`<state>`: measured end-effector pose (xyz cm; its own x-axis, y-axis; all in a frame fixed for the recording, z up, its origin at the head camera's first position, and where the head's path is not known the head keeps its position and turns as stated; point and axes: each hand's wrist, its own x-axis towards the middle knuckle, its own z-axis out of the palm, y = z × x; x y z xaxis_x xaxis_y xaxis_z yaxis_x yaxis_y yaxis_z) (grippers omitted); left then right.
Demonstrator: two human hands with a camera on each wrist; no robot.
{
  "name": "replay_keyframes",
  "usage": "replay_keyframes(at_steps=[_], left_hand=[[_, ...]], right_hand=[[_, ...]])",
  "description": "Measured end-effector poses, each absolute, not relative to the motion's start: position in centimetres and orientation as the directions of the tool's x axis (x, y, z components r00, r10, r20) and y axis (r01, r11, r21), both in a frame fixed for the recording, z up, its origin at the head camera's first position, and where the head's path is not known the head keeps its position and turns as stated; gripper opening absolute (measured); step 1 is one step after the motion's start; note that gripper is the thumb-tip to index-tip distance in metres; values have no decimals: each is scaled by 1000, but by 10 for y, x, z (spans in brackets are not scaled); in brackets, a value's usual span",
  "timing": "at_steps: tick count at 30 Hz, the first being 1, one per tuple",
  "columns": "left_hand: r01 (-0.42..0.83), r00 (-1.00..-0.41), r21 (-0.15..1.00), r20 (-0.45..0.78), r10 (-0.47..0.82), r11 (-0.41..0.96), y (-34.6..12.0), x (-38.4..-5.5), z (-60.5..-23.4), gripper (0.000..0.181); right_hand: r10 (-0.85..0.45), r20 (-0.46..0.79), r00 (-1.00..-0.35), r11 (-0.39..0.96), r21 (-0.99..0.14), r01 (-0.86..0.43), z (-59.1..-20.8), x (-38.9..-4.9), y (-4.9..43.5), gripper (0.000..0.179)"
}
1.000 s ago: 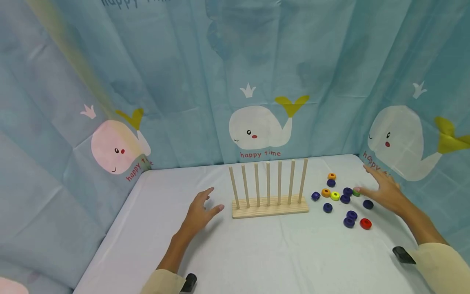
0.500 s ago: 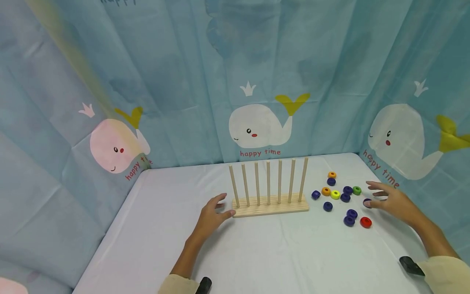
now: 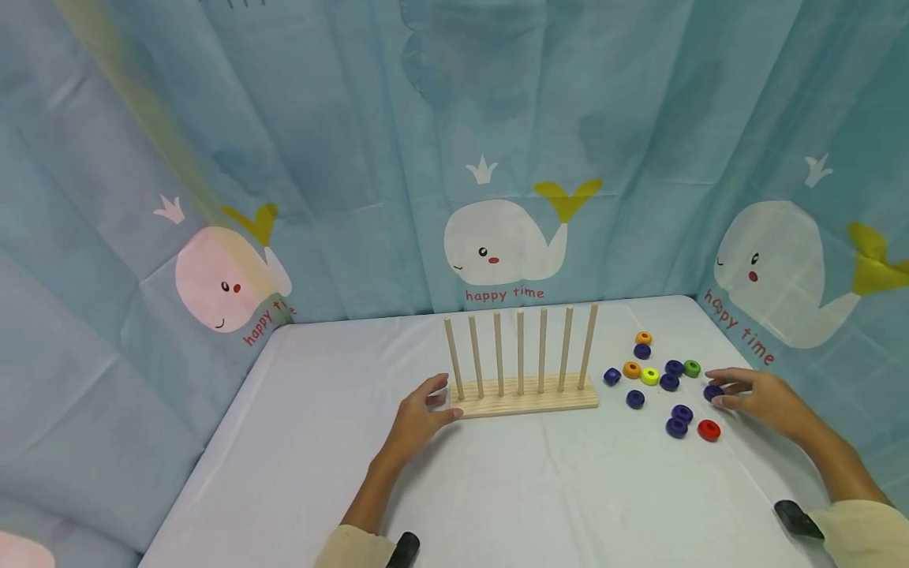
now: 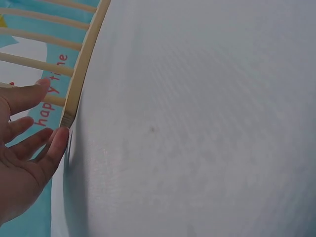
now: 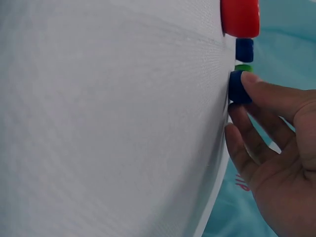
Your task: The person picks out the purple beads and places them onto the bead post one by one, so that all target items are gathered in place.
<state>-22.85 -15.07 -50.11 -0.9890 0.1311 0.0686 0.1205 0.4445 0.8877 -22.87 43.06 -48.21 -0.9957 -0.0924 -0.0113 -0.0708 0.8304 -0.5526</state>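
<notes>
A wooden peg rack, a flat base with several upright pegs, stands mid-table. At its left end is my left hand; in the left wrist view a fingertip touches the base's end corner, and the thumb reaches past the end, apart from the other fingers. My right hand is at the right side of the table, pinching a dark blue bead between thumb and fingers, close over the cloth. The bead's far side is hidden by the thumb and fingers.
Left of the right hand lie several more dark blue beads, a red bead, a green bead, a yellow bead and two orange beads. A blue whale-print curtain hangs behind the white table.
My left hand has moved right to the rack's left end. My right hand has come down and nearer from beside the green bead, and its fingers have closed on the dark blue bead.
</notes>
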Motion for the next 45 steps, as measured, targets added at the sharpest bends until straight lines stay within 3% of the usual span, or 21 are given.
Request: replay_keyframes(at_steps=[16, 30, 45], left_hand=[[133, -985, 896, 70, 161, 424, -146, -234, -502, 73], [124, -986, 857, 51, 157, 500, -136, -237, -505, 88], [96, -991, 864, 40, 124, 495, -138, -240, -512, 81]], right_hand=[[-58, 6, -998, 841, -539, -52, -480, -228, 429, 54], [-39, 203, -978, 818, -556, -148, -464, -224, 400, 46], [-128, 369, -921, 794, -519, -318, -441, -225, 364, 37]])
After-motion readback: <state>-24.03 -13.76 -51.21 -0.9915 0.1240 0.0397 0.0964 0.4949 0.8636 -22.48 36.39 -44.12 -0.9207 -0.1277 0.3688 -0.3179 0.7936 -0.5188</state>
